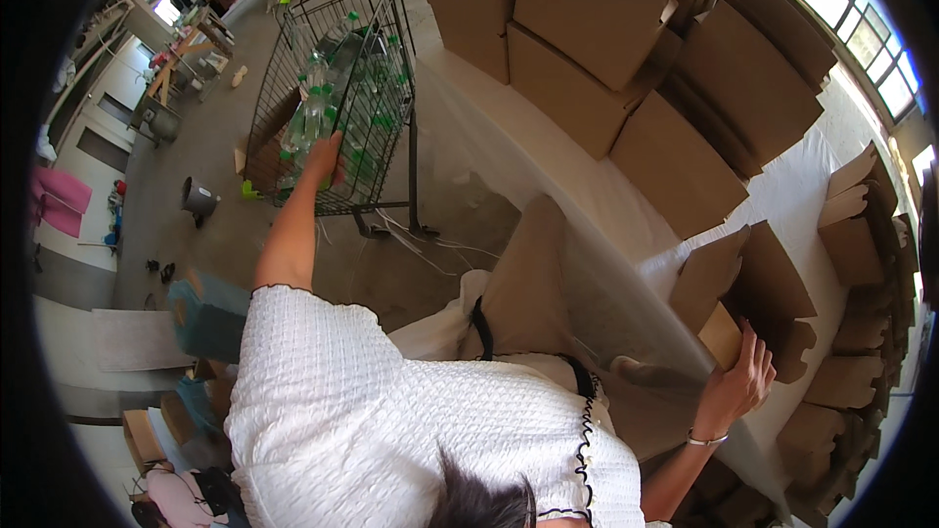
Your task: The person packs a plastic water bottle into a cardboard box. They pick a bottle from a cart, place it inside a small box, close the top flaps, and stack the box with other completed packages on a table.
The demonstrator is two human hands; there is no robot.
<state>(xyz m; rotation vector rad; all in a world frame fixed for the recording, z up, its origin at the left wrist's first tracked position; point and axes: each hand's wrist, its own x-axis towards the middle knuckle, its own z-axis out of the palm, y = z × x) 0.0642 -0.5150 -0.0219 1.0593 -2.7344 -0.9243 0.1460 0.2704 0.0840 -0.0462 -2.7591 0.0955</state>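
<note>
My left hand [323,158] reaches into a wire shopping cart [258,154] filled with clear plastic bottles [314,106] with green caps. Its fingers are partly hidden among the bottles and wires, so I cannot tell whether they grip one. At the right, my right hand [752,378], with a bracelet on the wrist, holds the near edge of an open cardboard box [774,271]. The box's flaps stand up, and its inside is partly hidden.
Stacked cardboard boxes [594,15] rise beyond a pale sheet [572,139]. More open boxes [851,249] line the far right. White straps [418,249] lie on the floor by the cart's wheels. A grey bucket [199,196] stands left of the cart.
</note>
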